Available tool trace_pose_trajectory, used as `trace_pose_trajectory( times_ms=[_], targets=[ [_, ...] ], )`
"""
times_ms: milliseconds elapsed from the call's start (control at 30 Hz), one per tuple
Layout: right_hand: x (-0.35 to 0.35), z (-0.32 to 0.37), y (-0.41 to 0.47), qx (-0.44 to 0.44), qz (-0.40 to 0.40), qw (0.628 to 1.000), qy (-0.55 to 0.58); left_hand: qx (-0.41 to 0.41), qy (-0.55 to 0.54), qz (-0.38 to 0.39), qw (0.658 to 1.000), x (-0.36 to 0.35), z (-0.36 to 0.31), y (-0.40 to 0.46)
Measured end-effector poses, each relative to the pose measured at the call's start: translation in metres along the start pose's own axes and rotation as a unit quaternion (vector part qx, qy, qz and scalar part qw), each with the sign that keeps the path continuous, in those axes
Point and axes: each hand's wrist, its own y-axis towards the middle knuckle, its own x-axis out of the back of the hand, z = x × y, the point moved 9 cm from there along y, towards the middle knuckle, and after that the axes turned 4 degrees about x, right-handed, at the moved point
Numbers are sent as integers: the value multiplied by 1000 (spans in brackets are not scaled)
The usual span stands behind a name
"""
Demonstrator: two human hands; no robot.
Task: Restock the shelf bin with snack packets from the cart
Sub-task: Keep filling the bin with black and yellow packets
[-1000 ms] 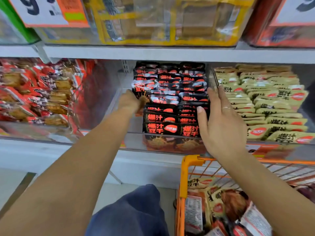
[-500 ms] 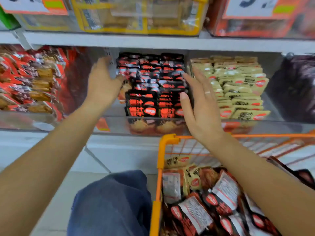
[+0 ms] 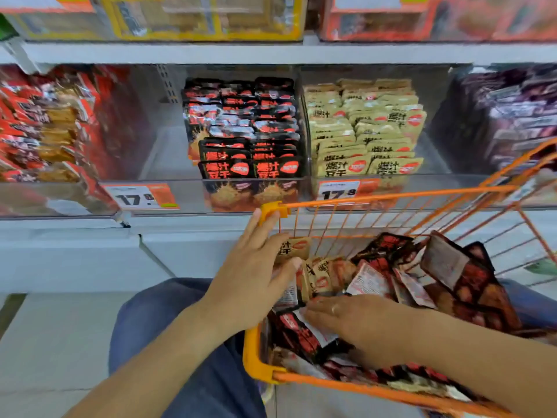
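Note:
An orange wire cart [image 3: 391, 197] stands below the shelf, filled with loose black-red and tan snack packets [image 3: 373, 279]. My left hand [image 3: 253, 273] lies over the cart's left rim with its fingers fairly straight, touching a tan packet [image 3: 294, 248]. Inside the cart, my right hand [image 3: 352, 321] lies flat on the packets, fingers stretched left over a black-red packet [image 3: 301, 330]. The clear shelf bin [image 3: 168, 152] holds rows of black-red packets [image 3: 247, 131] on its right side, and its left side is bare.
A bin of tan packets [image 3: 367, 131] sits right of the target bin. Red packets [image 3: 45, 125] fill the left bin and purple ones [image 3: 512, 116] the far right. Price tags [image 3: 141, 197] hang on the shelf front. My knee in blue trousers [image 3: 168, 327] is below.
Both hands have come down from the black-red packets in the shelf bin into the cart. The view has tilted down, showing more of the cart.

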Motion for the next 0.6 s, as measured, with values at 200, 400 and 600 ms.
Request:
trace_pose_trajectory(
  times_ms=[200, 400, 600],
  targets=[
    [21, 2, 2, 5, -105, 993, -51, 9, -21, 6, 1000, -2, 3, -1],
    [29, -27, -14, -54, -135, 989, 8, 2, -43, 6, 999, -1, 1, -2],
    [3, -7, 13, -57, -72, 994, -52, -1, -36, -9, 999, -1, 3, -3]
  ],
)
